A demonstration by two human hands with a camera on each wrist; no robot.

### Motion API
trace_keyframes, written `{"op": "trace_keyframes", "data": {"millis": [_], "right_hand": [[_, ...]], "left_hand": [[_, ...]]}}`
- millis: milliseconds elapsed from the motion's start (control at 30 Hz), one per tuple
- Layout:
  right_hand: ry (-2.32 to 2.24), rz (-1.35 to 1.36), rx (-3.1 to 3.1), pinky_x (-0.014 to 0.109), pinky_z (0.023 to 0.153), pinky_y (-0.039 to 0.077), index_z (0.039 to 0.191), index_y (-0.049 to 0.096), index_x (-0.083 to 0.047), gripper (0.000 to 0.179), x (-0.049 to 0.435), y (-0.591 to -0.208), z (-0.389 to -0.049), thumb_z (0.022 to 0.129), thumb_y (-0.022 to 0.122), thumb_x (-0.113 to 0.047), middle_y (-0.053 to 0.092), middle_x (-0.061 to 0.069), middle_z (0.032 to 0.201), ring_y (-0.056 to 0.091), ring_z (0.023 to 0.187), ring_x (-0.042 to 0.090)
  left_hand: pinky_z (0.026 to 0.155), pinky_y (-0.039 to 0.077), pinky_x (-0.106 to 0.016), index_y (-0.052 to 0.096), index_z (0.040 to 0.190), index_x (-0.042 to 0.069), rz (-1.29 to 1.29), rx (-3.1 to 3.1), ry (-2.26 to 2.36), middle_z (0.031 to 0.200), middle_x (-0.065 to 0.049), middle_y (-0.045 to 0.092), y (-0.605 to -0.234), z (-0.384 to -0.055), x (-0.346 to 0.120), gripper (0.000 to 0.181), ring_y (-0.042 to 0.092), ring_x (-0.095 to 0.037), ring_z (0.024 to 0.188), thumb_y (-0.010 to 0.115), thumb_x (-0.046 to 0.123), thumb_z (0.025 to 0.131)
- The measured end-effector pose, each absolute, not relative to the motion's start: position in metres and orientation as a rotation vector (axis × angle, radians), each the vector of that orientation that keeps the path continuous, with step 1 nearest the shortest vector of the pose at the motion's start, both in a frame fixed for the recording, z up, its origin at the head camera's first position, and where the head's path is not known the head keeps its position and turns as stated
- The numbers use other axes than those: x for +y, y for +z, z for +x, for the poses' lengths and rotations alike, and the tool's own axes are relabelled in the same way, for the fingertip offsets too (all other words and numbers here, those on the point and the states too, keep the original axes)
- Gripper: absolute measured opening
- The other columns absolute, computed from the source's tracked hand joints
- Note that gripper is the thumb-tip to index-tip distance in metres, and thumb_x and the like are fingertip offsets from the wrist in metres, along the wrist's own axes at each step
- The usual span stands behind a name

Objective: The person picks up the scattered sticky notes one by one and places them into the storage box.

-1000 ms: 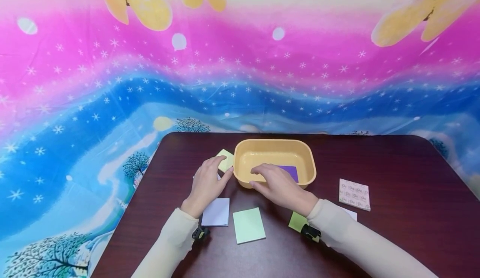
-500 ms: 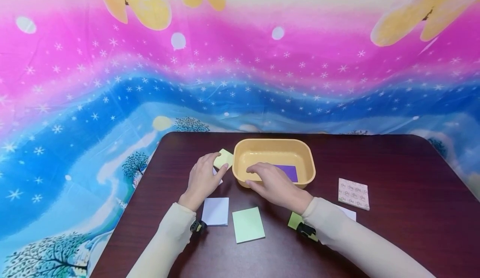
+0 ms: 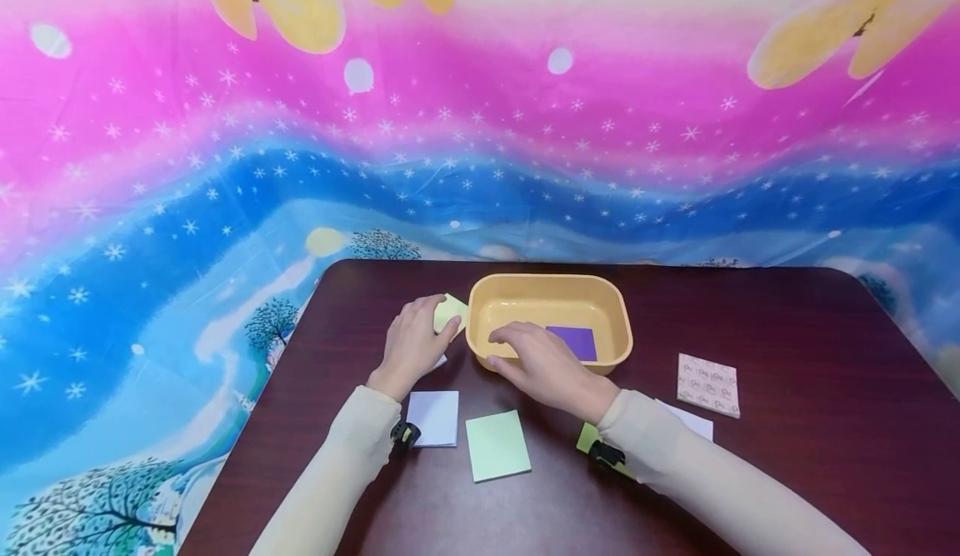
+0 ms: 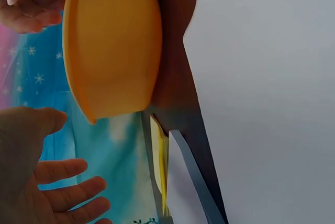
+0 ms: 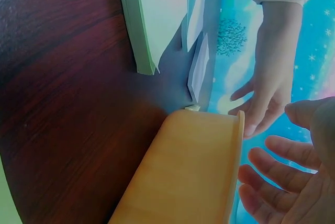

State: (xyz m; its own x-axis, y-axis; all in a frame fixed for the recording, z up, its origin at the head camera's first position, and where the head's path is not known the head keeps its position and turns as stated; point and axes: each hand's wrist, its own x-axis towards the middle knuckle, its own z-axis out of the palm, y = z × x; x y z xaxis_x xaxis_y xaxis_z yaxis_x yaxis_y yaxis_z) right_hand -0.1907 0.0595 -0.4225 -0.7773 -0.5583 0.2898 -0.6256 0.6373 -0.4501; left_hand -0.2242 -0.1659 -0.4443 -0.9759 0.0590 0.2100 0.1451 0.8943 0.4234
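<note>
My left hand [image 3: 414,341] hovers over a pale yellow sticky note pad [image 3: 447,314] left of the yellow bin [image 3: 480,348]. Its thumb and fingers are spread apart in the left wrist view, with nothing between them. Partly under that hand lies a white pad [image 4: 186,187]. Above the bin's near rim hangs my right hand [image 3: 551,366], its fingers relaxed and holding nothing. A purple sticky note pad [image 3: 573,343] lies inside the bin, partly hidden by the right hand.
Nearer on the dark table [image 3: 810,348] lie a lavender-white pad [image 3: 435,418] and a light green pad [image 3: 498,446]. A darker green pad [image 3: 588,437] and a white pad [image 3: 693,423] are partly under the right arm. A patterned pad [image 3: 708,385] sits to the right.
The left hand shifted slightly left, then came back a little toward the yellow pad. The right hand moved slightly left over the bin. The pads and the bin stay in place.
</note>
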Motion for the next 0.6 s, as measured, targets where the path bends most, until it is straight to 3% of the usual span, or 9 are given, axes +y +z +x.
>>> {"op": "trace_keyframes", "data": {"millis": [600], "right_hand": [[0.798,0.992,-2.742,0.043,0.092,0.056,0.117,0.071,-0.006,0.030,0.051,-0.419,-0.191,0.095,0.071,-0.027,0.075,0.010,0.112,0.069,0.106,0.024]], "left_hand": [[0.094,0.054,-0.051,0.063,0.133,0.001,-0.095,-2.964,-0.515,0.128,-0.018,0.067,-0.456,-0.244,-0.173,0.057,0.063,-0.035,0.116,0.065,0.043,0.096]]}}
